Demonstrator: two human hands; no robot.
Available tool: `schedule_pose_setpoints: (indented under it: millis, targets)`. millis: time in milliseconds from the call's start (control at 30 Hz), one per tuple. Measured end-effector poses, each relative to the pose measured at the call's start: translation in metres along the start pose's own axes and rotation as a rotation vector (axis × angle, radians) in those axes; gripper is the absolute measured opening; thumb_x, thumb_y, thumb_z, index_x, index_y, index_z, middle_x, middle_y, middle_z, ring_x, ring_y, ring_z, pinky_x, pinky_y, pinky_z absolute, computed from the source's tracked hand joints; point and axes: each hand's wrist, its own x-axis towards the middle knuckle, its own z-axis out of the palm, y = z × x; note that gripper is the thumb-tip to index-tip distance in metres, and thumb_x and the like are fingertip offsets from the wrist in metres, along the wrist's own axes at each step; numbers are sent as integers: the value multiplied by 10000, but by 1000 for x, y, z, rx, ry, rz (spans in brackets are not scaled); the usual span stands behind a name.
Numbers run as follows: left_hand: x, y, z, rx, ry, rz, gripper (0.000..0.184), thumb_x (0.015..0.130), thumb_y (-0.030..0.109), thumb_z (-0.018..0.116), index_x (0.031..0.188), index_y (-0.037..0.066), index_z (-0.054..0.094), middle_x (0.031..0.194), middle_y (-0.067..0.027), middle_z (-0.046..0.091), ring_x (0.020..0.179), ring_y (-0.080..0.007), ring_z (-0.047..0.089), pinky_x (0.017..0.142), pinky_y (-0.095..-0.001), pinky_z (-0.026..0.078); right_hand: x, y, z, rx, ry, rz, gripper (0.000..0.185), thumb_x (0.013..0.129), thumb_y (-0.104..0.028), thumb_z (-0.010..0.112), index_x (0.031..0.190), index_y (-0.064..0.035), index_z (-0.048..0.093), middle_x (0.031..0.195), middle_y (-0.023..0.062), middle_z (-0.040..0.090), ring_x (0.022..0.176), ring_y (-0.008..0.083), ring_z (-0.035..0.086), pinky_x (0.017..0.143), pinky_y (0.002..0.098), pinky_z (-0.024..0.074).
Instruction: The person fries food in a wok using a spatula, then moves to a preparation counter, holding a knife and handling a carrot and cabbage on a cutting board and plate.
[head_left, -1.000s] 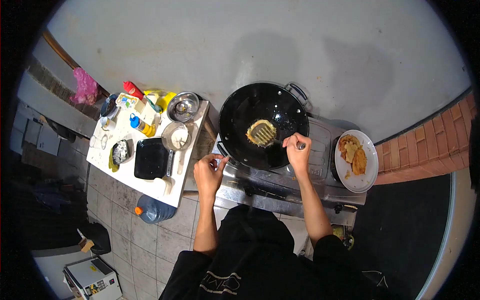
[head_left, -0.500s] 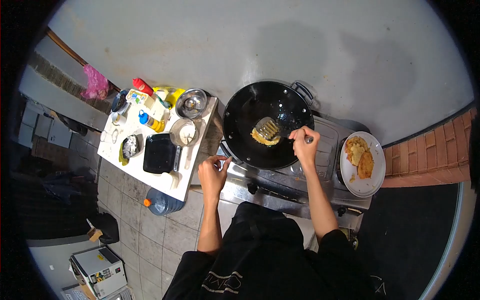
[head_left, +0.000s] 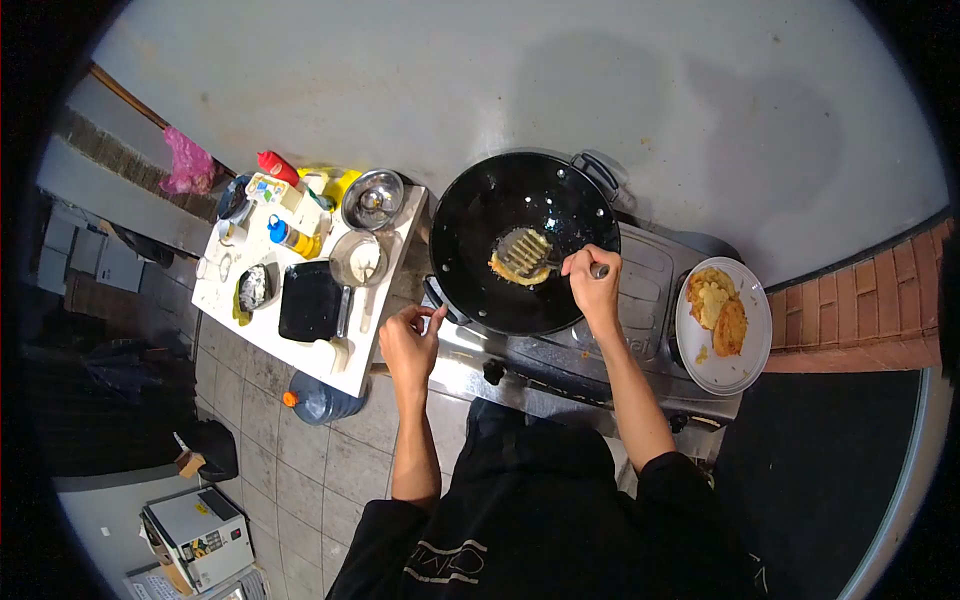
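Note:
A black wok (head_left: 470,215) sits on the stove with a golden fritter (head_left: 503,271) inside. My right hand (head_left: 596,288) is closed around the handle of a slotted metal spatula (head_left: 532,254), whose blade lies over the fritter. At the wok's near left side, my left hand (head_left: 411,345) has thumb and fingers pinched together at the wok handle (head_left: 435,292); the fingers partly hide their grip. A white plate (head_left: 708,376) at the right bears browned fritters (head_left: 731,328).
On the white table (head_left: 345,376) at the left are a black tray (head_left: 310,302), a bowl of white powder (head_left: 357,260), a steel bowl (head_left: 373,200) and squeeze bottles. A water jug (head_left: 325,398) stands on the floor. Stove knobs (head_left: 494,372) line the front edge.
The view has shifted slightly, so the wok and table appear farther left. Both hands stay by the wok, and the spatula remains over the fritter.

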Motion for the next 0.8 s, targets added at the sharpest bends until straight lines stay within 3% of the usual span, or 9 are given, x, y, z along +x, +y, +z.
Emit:
schedule_pose_setpoints:
  millis: [433, 500, 800]
  targets:
    - [-3, 5, 0, 18, 38, 11, 267, 737, 257, 789, 752, 7, 698, 493, -56, 404, 446, -157, 387, 460, -334, 330, 3, -5, -1, -8, -27, 15, 286, 822, -9, 411, 570, 32, 542, 568, 74, 607, 490, 85, 500, 467, 250, 376]
    - [-4, 7, -2, 18, 31, 3, 255, 739, 246, 787, 754, 8, 697, 490, -52, 395, 443, -156, 381, 459, -337, 329, 5, -9, -3, -24, -8, 60, 250, 806, 3, 445, 577, 46, 537, 545, 109, 583, 521, 139, 565, 506, 295, 419]
    - [0, 6, -4, -11, 25, 42, 239, 735, 228, 785, 759, 7, 698, 493, -55, 403, 444, -155, 402, 466, -328, 337, 1, -8, -4, 67, 39, 94, 250, 804, -3, 449, 588, 44, 567, 585, 95, 622, 539, 136, 569, 536, 280, 436]
